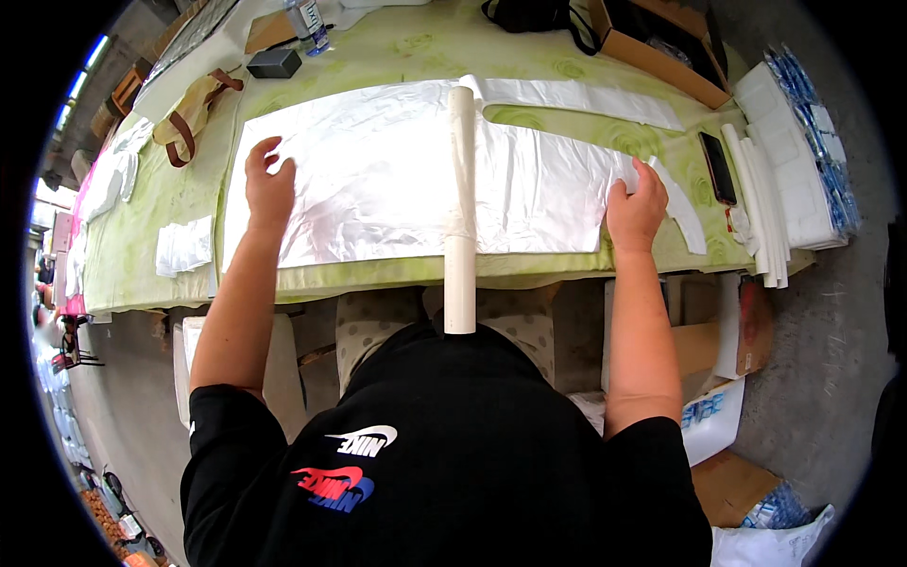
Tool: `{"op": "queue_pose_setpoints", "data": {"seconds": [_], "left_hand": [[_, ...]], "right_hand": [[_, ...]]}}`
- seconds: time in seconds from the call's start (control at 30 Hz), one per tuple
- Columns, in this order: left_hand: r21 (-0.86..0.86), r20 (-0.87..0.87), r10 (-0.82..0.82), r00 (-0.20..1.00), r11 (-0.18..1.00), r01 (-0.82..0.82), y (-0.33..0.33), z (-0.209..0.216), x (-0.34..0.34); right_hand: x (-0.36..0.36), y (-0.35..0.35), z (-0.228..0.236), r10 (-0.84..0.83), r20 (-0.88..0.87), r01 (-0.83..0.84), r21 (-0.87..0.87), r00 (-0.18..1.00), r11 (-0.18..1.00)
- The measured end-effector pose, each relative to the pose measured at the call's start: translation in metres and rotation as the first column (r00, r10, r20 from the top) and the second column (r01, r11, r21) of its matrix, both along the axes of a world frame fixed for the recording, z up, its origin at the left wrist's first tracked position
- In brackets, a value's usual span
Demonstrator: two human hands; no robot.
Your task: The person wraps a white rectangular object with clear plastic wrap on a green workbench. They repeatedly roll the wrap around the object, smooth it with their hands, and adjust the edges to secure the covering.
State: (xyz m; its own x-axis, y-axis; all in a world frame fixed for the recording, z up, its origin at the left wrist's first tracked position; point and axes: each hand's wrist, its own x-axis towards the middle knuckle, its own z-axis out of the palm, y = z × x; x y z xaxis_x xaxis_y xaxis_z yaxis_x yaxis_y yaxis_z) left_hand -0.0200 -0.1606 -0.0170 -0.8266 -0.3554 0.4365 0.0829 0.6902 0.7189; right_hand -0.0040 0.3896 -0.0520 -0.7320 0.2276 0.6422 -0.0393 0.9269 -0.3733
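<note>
"What covers the worktop?"

"A green cloth with pale flowers on it. A big, shiny, crinkly white plastic sheet lies flat near the middle of the front edge. A long cream tube lies across the sheet, and its near end pokes out past the front edge."

"What about the grips?"

"The left grip is at the left side of the sheet, with its thumb and fingers apart. The right grip is by the sheet's right side, and its thumb and fingertips are apart too. I can't tell if either one touches the sheet."

"What else is there?"

"To the left is a tote bag with brown handles. A small white folded piece is nearer the front edge. At the back are a bottle and a dark gray box. An open cardboard box is at the back right corner. A black phone lies near the right edge, beside some white rolls. Blue packets are past that edge."

"And the room?"

"The floor is gray. A spotted chair is below the front edge. Bright strips of light show far off to the left."
</note>
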Motion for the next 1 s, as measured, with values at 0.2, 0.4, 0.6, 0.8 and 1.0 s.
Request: {"op": "queue_pose_setpoints", "data": {"seconds": [0.2, 0.4, 0.6, 0.8, 1.0], "left_hand": [[-0.172, -0.146, -0.657, 0.740, 0.753, 0.635, 0.152, 0.018, 0.009], [-0.278, 0.423, -0.523, 0.740, 0.703, 0.655, 0.187, -0.001, 0.058], [-0.233, 0.381, -0.535, 0.754, 0.733, 0.639, 0.184, 0.022, 0.057], [-0.274, 0.557, -0.489, 0.671, 0.655, 0.705, 0.182, 0.023, 0.056], [-0.423, 0.326, -0.597, 0.733, 0.601, 0.678, 0.177, 0.040, 0.031]], "right_hand": [[0.010, 0.005, 0.011, 0.123, -0.084, -0.116, 0.083, 0.989, 0.990], [0.079, -0.080, 0.033, 0.482, -0.025, -0.482, -0.045, 0.876, 0.875], [0.113, -0.139, 0.047, 0.743, 0.053, -0.704, -0.282, 0.667, 0.652], [0.105, -0.168, 0.056, 0.855, 0.110, -0.812, -0.270, 0.507, 0.517], [0.099, -0.177, 0.066, 0.834, 0.138, -0.809, -0.202, 0.534, 0.552]]}}
